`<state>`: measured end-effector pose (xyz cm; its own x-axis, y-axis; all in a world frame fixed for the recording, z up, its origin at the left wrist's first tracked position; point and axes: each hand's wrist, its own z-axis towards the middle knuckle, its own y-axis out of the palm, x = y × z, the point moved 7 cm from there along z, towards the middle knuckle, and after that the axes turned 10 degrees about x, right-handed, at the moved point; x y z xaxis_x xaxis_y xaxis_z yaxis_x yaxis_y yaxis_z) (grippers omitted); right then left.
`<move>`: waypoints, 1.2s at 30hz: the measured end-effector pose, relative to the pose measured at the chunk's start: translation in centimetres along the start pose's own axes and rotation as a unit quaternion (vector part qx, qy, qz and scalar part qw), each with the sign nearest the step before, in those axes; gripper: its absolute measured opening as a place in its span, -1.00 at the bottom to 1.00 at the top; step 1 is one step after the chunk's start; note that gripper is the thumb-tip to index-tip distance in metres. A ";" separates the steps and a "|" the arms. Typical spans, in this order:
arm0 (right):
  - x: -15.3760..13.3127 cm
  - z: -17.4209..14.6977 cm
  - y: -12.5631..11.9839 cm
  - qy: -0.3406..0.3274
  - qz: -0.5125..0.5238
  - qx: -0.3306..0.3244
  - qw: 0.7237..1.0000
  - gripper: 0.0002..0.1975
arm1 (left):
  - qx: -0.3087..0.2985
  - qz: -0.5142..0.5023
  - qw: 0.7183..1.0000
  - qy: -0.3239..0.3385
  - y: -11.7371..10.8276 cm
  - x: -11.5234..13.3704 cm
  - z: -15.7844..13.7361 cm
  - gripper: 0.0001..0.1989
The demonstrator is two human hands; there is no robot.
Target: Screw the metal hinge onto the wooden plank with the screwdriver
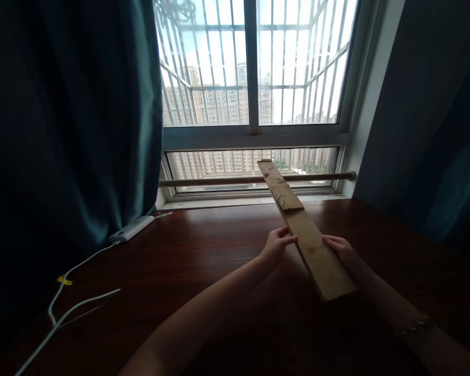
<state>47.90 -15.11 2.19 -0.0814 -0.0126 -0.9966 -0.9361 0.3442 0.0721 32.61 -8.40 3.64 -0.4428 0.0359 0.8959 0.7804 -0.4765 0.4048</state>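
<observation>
A long, narrow wooden board is held up over the dark red-brown table, slanting from near right to far left. Its far part carries a second, rougher layer of wood, and two small metal pieces that look like nails stick out by the step between the layers. My left hand pinches the board's left edge near its middle, thumb on top. On the right edge, my right hand grips it with the thumb above and the other fingers mostly hidden beneath.
A white power strip lies at the table's back left, by the dark teal curtain. White cable runs across the left side, with a yellow tag. Behind the table, a metal rail crosses the barred window.
</observation>
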 end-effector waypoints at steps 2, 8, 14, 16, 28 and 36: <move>-0.1 0.4 -2.5 0.000 0.001 0.015 1.000 -0.68 | -0.003 -0.028 1.000 -0.013 1.9 -1.6 1.2 -0.60; 0.8 0.9 -9.0 0.032 0.013 0.040 0.999 -0.74 | 0.028 -0.075 0.991 -0.106 6.8 -7.8 4.9 -0.68; 1.9 1.6 -12.8 0.038 0.013 0.108 0.993 -0.85 | 0.044 -0.100 0.984 -0.141 10.5 -10.6 7.0 -0.77; 2.1 2.2 -13.7 0.037 0.011 0.128 0.991 -0.87 | 0.051 -0.097 0.982 -0.155 11.2 -11.1 7.7 -0.78; 2.6 3.5 -16.9 0.039 -0.029 0.157 0.986 -0.73 | 0.076 -0.009 0.974 -0.215 12.0 -14.8 9.5 -0.78; 2.7 3.6 -17.6 0.044 -0.053 0.162 0.984 -0.74 | -0.010 0.154 0.973 -0.173 12.8 -14.2 10.0 -0.83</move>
<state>65.41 -17.78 -1.88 -0.0323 -0.1406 -0.9895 -0.7838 0.6179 -0.0622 53.27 -6.22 -2.06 -0.0106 0.1800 0.9836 0.8421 -0.5289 0.1059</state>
